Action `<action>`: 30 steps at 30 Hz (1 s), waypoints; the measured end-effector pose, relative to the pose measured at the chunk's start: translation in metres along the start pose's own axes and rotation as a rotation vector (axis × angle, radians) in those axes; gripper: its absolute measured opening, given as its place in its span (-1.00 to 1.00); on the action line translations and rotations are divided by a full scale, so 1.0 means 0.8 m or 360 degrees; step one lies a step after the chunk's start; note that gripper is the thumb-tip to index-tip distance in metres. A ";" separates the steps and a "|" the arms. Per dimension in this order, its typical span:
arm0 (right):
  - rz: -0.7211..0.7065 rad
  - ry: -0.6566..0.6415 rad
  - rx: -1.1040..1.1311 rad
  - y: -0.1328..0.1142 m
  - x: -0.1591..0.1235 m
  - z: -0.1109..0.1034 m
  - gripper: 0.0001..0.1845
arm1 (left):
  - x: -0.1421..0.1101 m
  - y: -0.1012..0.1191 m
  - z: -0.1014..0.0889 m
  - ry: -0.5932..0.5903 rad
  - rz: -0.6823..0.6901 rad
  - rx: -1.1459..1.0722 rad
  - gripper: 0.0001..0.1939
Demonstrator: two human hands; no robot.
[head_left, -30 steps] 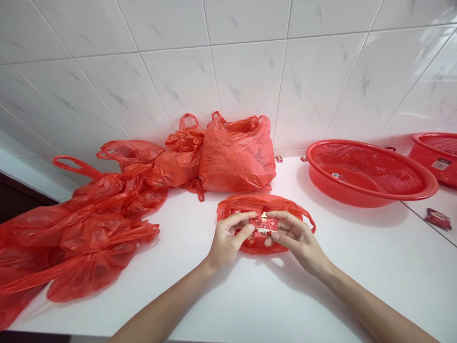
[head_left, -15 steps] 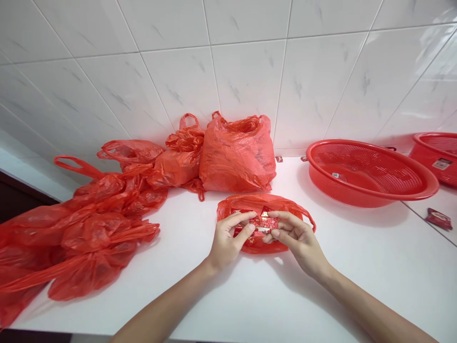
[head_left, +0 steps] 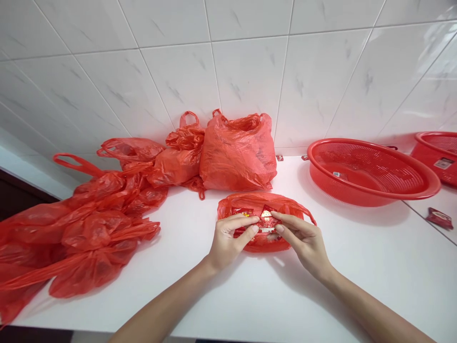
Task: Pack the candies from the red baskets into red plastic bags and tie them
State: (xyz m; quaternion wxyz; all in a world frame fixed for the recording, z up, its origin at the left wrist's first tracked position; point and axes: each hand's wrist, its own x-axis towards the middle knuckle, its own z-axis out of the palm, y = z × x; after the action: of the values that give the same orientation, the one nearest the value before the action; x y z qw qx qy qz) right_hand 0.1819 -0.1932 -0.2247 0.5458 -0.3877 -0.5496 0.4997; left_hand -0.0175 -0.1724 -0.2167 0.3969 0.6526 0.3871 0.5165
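Note:
A small red patterned packet (head_left: 267, 222) is pinched between my two hands over an open red plastic bag (head_left: 271, 199). My left hand (head_left: 232, 236) grips its left edge with thumb and forefinger. On its other edge, my right hand (head_left: 302, 238) is closed the same way, with the lower fingers partly hidden. Inside the bag, beneath my hands, lies another red packet (head_left: 243, 211) with gold and yellow print. The bag's handle loops out to the right.
Filled red plastic bags (head_left: 238, 152) stand against the tiled wall, and more knotted bags (head_left: 93, 233) heap up on the left. To the right sit a red mesh basin (head_left: 371, 195) and a second red basket (head_left: 437, 155). A stray red packet (head_left: 440, 218) lies near the table seam.
My right hand's fingers have shifted slightly and bunched closer together on the packet. The left hand stays nearly in place; the bags and basins have not moved.

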 end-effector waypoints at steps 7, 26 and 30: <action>-0.0602 0.0145 -0.0435 0.003 0.002 -0.007 -0.82 | -0.001 -0.002 -0.001 -0.0033 0.0169 0.0088 -0.87; -0.0075 0.0059 0.0060 -0.009 0.001 0.008 -0.78 | -0.006 0.008 0.010 -0.0085 -0.0059 -0.0070 -0.87; -0.0005 0.0069 0.0094 -0.009 0.002 0.009 -0.76 | -0.004 0.004 0.010 -0.0065 -0.0160 -0.0191 -0.88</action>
State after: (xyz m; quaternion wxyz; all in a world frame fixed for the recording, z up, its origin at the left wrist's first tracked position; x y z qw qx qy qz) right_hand 0.1756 -0.1940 -0.2168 0.5696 -0.3813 -0.5233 0.5062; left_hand -0.0101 -0.1776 -0.2159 0.4686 0.6178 0.3794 0.5048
